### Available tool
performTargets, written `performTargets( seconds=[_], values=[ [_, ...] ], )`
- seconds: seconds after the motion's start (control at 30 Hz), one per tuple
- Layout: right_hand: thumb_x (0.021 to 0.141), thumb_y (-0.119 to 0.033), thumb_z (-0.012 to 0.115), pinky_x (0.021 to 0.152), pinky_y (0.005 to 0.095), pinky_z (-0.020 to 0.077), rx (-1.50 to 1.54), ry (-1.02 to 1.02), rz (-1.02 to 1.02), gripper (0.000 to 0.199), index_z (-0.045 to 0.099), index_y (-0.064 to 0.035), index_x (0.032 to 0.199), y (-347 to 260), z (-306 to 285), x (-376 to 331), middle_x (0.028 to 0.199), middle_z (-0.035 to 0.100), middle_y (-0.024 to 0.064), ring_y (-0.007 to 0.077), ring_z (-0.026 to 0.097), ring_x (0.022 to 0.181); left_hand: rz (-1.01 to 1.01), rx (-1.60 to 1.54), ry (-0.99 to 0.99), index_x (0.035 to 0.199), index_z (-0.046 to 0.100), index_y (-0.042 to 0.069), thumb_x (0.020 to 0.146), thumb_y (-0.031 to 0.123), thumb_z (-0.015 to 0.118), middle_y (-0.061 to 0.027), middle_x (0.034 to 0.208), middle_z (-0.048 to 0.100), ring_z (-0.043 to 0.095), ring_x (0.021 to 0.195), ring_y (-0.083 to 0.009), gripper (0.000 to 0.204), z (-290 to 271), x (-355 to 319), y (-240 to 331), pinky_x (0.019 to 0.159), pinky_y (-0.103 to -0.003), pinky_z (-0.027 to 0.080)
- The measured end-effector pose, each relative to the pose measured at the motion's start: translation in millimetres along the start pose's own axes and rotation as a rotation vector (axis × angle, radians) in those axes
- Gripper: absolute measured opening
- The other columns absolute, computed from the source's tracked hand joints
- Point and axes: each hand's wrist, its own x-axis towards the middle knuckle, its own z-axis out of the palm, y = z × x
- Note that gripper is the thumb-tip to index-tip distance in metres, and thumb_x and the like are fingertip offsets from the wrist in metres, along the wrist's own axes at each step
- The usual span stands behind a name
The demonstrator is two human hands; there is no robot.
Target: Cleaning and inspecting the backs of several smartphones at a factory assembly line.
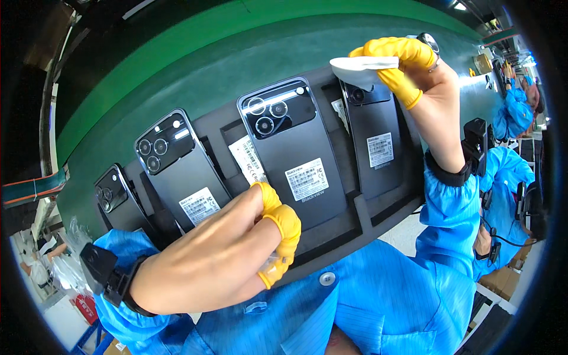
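My right hand (435,80), with yellow finger cots on its fingers, is closed on a white, flat, rounded piece (362,70) with a folded-looking edge. It holds this over the camera end of a dark phone (374,130). My left hand (228,245), also in yellow finger cots, has its fingers curled together below a large dark phone (296,157) in the middle. A clear glint shows between its fingertips, but I cannot make out what they hold. Two more phones (177,168) (121,198) lie to the left, backs up, with white labels.
The phones rest in a black foam tray (331,236) with slots. Beyond it runs a green belt surface (207,77). A round black and silver object (428,41) is behind my right hand. Co-workers in blue (512,115) are at the right. Clear plastic bags (71,266) hang at the left.
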Motion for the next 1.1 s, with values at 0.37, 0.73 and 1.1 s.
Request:
performTargets(
  seconds=[0.37, 0.73, 1.1],
  values=[
    [0.070, 0.001, 0.068, 0.084, 0.0403, 0.0505, -0.308, -0.345, -0.594, 0.009, 0.061, 0.0001, 0.076, 4.0, 38.5, 7.2, 0.081, 0.062, 0.0124, 0.0292, 0.062, 0.082, 0.225, 0.501, 0.149, 0.101, 0.060, -0.002, 0.083, 0.015, 0.063, -0.0248, 0.119, 0.055, 0.062, 0.100, -0.0347, 0.025, 37.4, 15.6, -1.6, 0.082, -0.035, 0.053],
    [0.065, 0.000, 0.068, 0.085, 0.0360, 0.0490, -0.281, -0.350, -0.551, 0.011, 0.063, 0.0002, 0.075, 12.3, 34.1, 12.5, 0.072, 0.063, 0.0105, 0.0266, 0.062, 0.068, 0.241, 0.695, 0.097, 0.090, 0.058, -0.002, 0.082, 0.017, 0.063, -0.0256, 0.116, 0.057, 0.062, 0.104, -0.0327, 0.021, 42.9, 17.7, 1.5, 0.085, -0.033, 0.054],
    [0.066, 0.004, 0.068, 0.086, 0.0381, 0.0491, -0.411, -0.264, -0.414, 0.013, 0.065, -0.0009, 0.078, 8.6, 17.4, -8.9, 0.077, 0.065, 0.0113, 0.0295, 0.064, 0.080, 0.254, 0.738, 0.139, 0.091, 0.060, 0.000, 0.081, 0.017, 0.063, -0.0226, 0.117, 0.058, 0.062, 0.104, -0.0303, 0.020, 44.8, 14.2, -1.9, 0.084, -0.033, 0.054]
  ],
)
